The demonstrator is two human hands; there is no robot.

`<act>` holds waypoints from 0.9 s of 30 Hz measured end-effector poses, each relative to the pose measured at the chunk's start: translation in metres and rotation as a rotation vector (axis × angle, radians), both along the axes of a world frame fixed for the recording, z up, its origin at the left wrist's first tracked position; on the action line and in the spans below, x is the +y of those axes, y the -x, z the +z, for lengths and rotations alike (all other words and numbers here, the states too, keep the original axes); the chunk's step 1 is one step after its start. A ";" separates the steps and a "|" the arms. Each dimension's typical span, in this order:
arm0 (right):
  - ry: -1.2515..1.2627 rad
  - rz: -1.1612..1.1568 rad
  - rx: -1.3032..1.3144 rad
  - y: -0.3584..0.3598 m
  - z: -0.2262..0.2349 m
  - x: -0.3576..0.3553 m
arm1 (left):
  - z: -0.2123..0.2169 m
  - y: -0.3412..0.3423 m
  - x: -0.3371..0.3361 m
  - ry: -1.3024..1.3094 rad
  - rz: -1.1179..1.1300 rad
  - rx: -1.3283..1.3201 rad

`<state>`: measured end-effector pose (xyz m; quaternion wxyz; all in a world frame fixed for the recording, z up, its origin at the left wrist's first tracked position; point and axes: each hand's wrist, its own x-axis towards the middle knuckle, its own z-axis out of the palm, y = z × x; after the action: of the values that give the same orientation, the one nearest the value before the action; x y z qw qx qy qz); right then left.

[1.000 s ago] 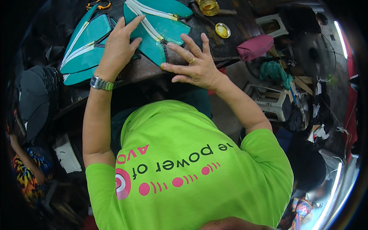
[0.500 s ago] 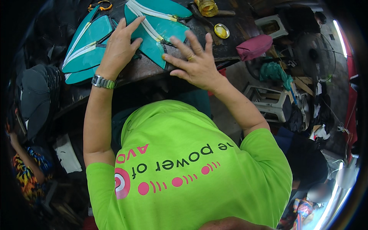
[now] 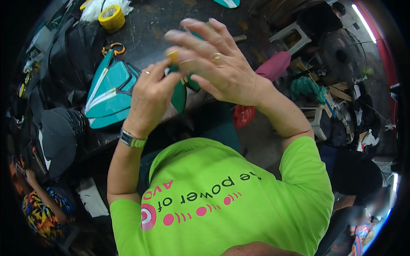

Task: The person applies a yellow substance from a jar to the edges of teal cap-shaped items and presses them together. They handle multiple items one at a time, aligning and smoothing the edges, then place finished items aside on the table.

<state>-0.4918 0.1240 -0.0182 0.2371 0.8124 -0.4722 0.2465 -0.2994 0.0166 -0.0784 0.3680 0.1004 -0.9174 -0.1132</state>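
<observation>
My right hand (image 3: 226, 64) is raised over the table, smeared by motion, its fingers apart and holding nothing I can see. Yellow shows at one fingertip. Just left of it is my left hand (image 3: 149, 96), bent low over a teal panel (image 3: 178, 100), with its fingertips partly behind the right fingers. Whether those fingers grip the panel I cannot tell. Most of this panel is covered by both hands. To the left lie teal panels (image 3: 113, 94) with white strips and dark edges, apart from the left hand.
A yellow tape roll (image 3: 112, 18) and orange-handled scissors (image 3: 114, 49) lie on the dark table (image 3: 147, 25). Another teal piece (image 3: 226, 2) is at the far edge. A pink pouch (image 3: 273, 66) sits right, near a fan (image 3: 341, 55). Black bags (image 3: 77, 55) fill the left.
My right hand has moved left and up, closer to my left hand, and now blurs. The left fingers have drawn in. The view has shifted, bringing the tape roll into sight.
</observation>
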 end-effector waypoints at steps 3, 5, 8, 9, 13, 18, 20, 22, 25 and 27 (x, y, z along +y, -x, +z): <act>-0.388 -0.053 0.122 -0.001 0.030 -0.013 | 0.016 0.007 0.008 0.011 -0.078 0.055; -0.402 -0.084 0.160 0.008 0.043 -0.017 | 0.021 0.007 0.008 -0.082 -0.098 0.052; -0.327 -0.212 0.066 0.051 0.061 -0.019 | 0.015 -0.006 0.009 -0.153 0.043 0.326; -0.356 -0.216 -0.206 0.072 0.068 -0.016 | 0.011 -0.015 0.005 -0.157 0.143 0.320; -0.178 -0.089 -1.224 0.163 0.057 -0.040 | -0.026 -0.030 0.006 -0.300 0.172 0.265; 0.163 -0.225 -1.696 0.267 -0.040 -0.113 | -0.076 -0.021 0.025 -0.143 0.163 0.060; 0.273 -0.344 -1.816 0.297 -0.081 -0.139 | -0.083 -0.019 0.027 -0.134 0.169 0.068; 0.297 -0.485 -1.859 0.317 -0.115 -0.153 | -0.085 -0.019 0.027 -0.141 0.203 0.043; 0.358 -0.668 -1.926 0.332 -0.138 -0.170 | -0.082 -0.017 0.026 -0.158 0.192 -0.016; 0.381 -0.766 -1.907 0.333 -0.144 -0.175 | -0.080 -0.016 0.025 -0.175 0.178 -0.007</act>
<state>-0.8250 -0.0512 -0.1627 -0.0475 0.0260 -0.6428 0.7642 -0.2831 0.0419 -0.1582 0.3632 0.2137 -0.8927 -0.1595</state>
